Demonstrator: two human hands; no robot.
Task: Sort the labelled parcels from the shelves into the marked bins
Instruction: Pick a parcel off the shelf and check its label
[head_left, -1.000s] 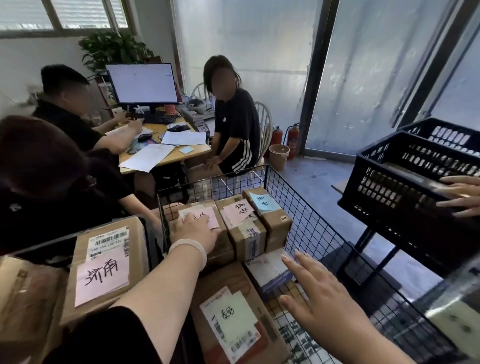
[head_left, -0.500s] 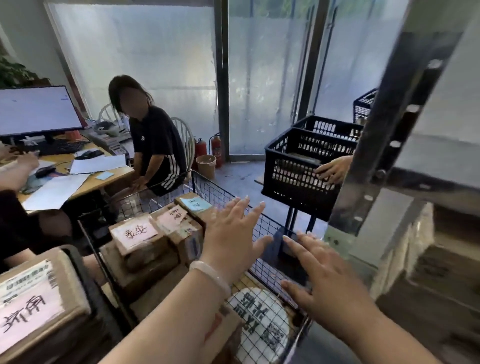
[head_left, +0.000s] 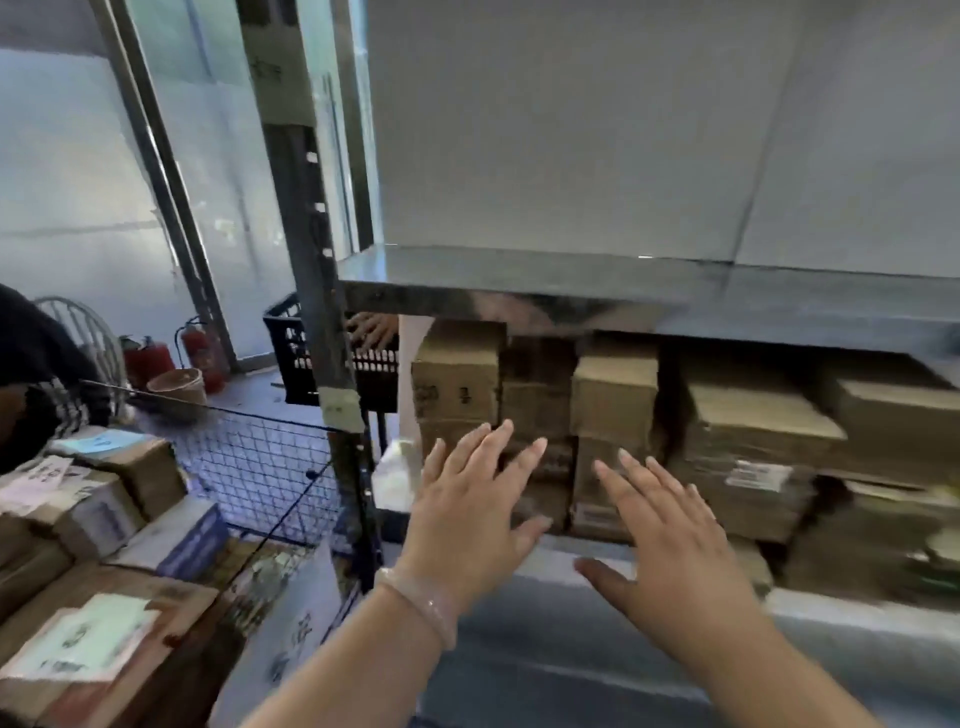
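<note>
Brown cardboard parcels (head_left: 457, 384) stand packed side by side on a metal shelf (head_left: 519, 273), under its upper board. My left hand (head_left: 470, 512), with a pale bracelet at the wrist, is spread open just in front of the leftmost boxes. My right hand (head_left: 670, 540) is open too, fingers apart, facing a taller box (head_left: 613, 395); neither hand holds anything. At lower left a wire-mesh bin (head_left: 260, 457) holds several parcels with handwritten labels (head_left: 83, 642).
The shelf's dark upright post (head_left: 317, 291) stands between the wire bin and the parcels. Behind it another person's hand rests on a black plastic crate (head_left: 291, 358). A seated person, a chair, red fire extinguishers and a small bucket (head_left: 179, 387) are at far left.
My view has swung right from the wire bin and desk to the shelf. Both hands moved off the bin's parcels and now reach toward the shelved boxes, still holding nothing.
</note>
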